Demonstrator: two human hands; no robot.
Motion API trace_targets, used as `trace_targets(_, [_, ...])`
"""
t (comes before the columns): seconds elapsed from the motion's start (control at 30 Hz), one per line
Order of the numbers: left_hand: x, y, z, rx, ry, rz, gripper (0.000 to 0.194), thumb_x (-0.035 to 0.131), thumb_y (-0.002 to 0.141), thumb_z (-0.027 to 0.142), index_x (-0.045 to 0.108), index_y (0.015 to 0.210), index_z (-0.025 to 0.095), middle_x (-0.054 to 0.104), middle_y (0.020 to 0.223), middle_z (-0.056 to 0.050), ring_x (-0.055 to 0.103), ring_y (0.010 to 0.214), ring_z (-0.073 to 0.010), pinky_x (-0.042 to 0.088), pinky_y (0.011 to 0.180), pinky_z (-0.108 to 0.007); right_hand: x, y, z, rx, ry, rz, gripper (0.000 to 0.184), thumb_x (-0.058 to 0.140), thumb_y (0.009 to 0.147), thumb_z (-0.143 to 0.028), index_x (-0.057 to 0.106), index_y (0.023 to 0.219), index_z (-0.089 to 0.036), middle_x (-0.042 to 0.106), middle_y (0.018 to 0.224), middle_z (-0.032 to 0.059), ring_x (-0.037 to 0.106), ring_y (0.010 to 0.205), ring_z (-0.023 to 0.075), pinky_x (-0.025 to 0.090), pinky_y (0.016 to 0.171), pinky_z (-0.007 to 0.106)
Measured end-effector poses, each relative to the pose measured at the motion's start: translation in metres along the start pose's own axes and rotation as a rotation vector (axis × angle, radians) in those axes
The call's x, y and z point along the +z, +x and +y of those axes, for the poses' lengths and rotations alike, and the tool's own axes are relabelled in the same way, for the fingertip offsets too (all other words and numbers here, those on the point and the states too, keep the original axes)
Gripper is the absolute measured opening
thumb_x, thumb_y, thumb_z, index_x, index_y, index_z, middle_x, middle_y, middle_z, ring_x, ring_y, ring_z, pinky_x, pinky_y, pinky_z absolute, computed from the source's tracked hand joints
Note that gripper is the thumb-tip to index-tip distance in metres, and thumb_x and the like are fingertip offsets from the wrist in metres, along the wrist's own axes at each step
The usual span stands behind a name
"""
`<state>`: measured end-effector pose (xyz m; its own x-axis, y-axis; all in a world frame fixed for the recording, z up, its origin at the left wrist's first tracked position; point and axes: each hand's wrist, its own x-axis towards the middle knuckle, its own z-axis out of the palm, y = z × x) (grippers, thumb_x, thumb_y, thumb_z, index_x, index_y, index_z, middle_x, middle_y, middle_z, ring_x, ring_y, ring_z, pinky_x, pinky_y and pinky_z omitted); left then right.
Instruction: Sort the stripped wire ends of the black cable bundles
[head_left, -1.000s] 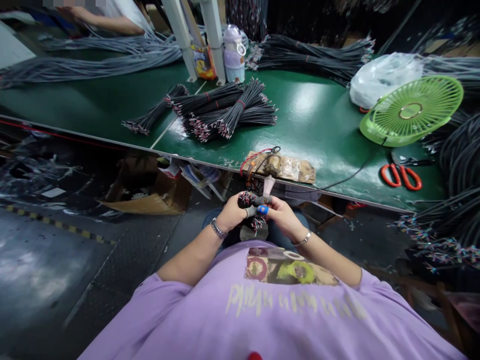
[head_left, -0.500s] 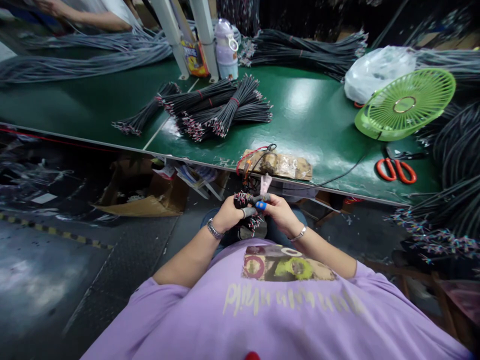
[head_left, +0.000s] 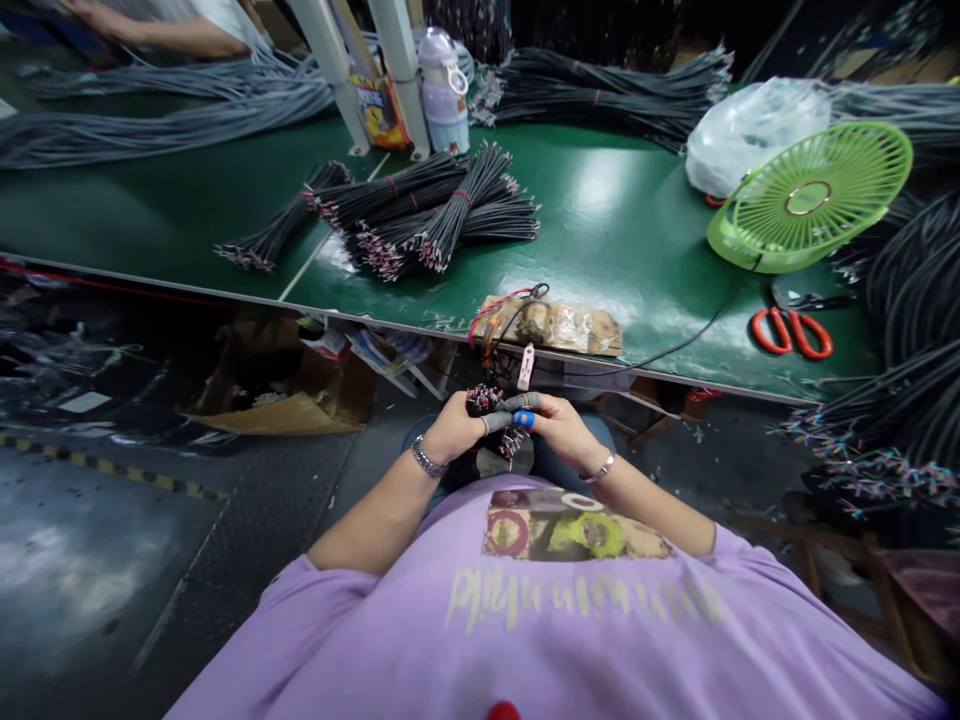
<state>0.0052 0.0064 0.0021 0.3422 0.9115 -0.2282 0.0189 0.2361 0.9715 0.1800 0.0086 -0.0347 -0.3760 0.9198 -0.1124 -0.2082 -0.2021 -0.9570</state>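
Observation:
My left hand (head_left: 456, 425) is closed round a bundle of thin dark cables (head_left: 484, 398), whose stripped ends show red, white and black. A grey sleeve covers its thumb. My right hand (head_left: 561, 430) meets it from the other side, its fingertips pinched together beside the cable ends. It wears a grey finger sleeve and a blue wrap; whatever lies between those fingertips is hidden. More wire ends hang just below the fingers, above my lap. Just beyond the hands, a pale pink tag-like piece (head_left: 526, 368) hangs at the table edge.
On the green table (head_left: 600, 210) lie tied black cable bundles (head_left: 427, 215), a taped wooden board (head_left: 555, 325), red-handled scissors (head_left: 792, 332) and a green fan (head_left: 810, 198). A purple bottle (head_left: 444, 95) stands behind. Beneath is an open cardboard box (head_left: 285, 400). Another person's arm (head_left: 180, 37) shows far left.
My right fingers have straightened and shifted slightly towards the left thumb. The pink piece now shows more sharply. The whole view has shifted a little.

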Motion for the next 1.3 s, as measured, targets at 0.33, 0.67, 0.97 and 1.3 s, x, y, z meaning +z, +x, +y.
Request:
trace_targets(0.33, [0.001, -0.002, 0.000, 0.129, 0.184, 0.169, 0.017, 0.074, 0.064, 0.025, 0.066, 0.071, 0.012, 0.064, 0.066, -0.002, 0.057, 0.059, -0.0120, 0.046, 0.059, -0.023, -0.003, -0.002, -0.009, 0.288, 0.511, 0.029, 0.019, 0.064, 0.076, -0.034, 0.062, 0.079, -0.015, 0.071, 0.075, 0.0053, 0.056, 0.051, 0.0091, 0.052, 0.053, 0.024])
trace_targets(0.67, [0.001, -0.002, 0.000, 0.095, 0.065, 0.080, 0.023, 0.076, 0.063, 0.031, 0.065, 0.068, 0.011, 0.064, 0.063, -0.001, 0.057, 0.058, -0.0118, 0.047, 0.058, -0.024, -0.005, -0.001, -0.015, 0.363, 0.506, -0.011, 0.018, 0.066, 0.077, -0.030, 0.055, 0.082, -0.016, 0.072, 0.074, 0.0064, 0.065, 0.054, 0.0118, 0.056, 0.053, 0.024])
trace_targets(0.97, [0.000, -0.002, 0.000, 0.090, 0.012, 0.026, 0.022, 0.076, 0.064, 0.032, 0.066, 0.067, 0.012, 0.065, 0.063, -0.001, 0.057, 0.058, -0.0120, 0.048, 0.057, -0.023, -0.005, 0.000, -0.012, 0.360, 0.535, -0.079, 0.030, 0.076, 0.069, -0.032, 0.053, 0.081, -0.016, 0.072, 0.073, 0.0039, 0.066, 0.055, 0.0120, 0.058, 0.054, 0.025])
trace_targets(1.3, [0.001, -0.003, 0.002, 0.047, -0.067, 0.076, 0.024, 0.078, 0.062, 0.032, 0.065, 0.068, 0.012, 0.065, 0.062, -0.001, 0.059, 0.055, -0.0125, 0.048, 0.054, -0.024, 0.004, -0.004, -0.008, 0.289, 0.567, -0.028, 0.033, 0.082, 0.061, -0.029, 0.059, 0.081, -0.017, 0.070, 0.072, -0.0010, 0.065, 0.057, 0.0093, 0.057, 0.058, 0.022])
